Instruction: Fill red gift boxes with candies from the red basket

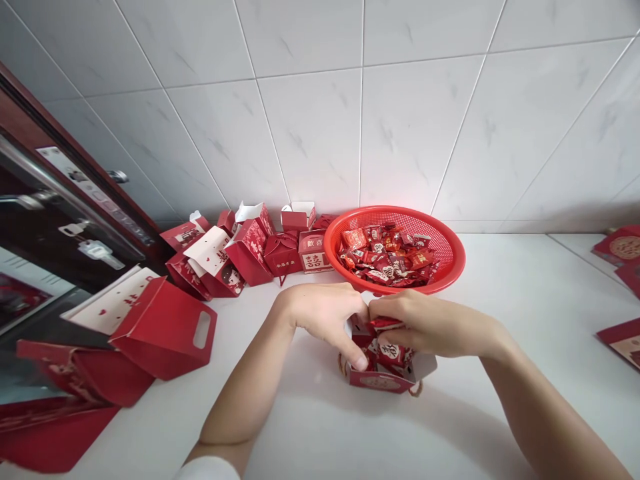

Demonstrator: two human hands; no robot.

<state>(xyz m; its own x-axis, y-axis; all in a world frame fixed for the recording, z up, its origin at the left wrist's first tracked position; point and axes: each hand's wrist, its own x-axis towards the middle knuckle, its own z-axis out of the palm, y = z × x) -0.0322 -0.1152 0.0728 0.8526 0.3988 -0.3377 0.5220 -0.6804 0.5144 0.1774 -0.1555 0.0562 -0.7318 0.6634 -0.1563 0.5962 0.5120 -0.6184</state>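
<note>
A small red gift box [381, 381] with twine handles stands open on the white table in front of me. Red wrapped candies [391, 353] fill its inside. My left hand [327, 313] holds the box at its left side, thumb reaching in over the candies and fingers at the back wall. Over the box's right part, my right hand [433, 325] has its fingers bent down inside, closed on a red candy packet [385, 323]. Part of that packet and most of the back wall are hidden by my fingers.
Behind the box, a red plastic basket [453, 257] contains many wrapped candies. Several red gift boxes [285, 257] line the tiled wall, and larger red boxes [170, 330] stand at left near a dark door with keys [100, 252]. Flat red cartons [623, 337] lie at far right.
</note>
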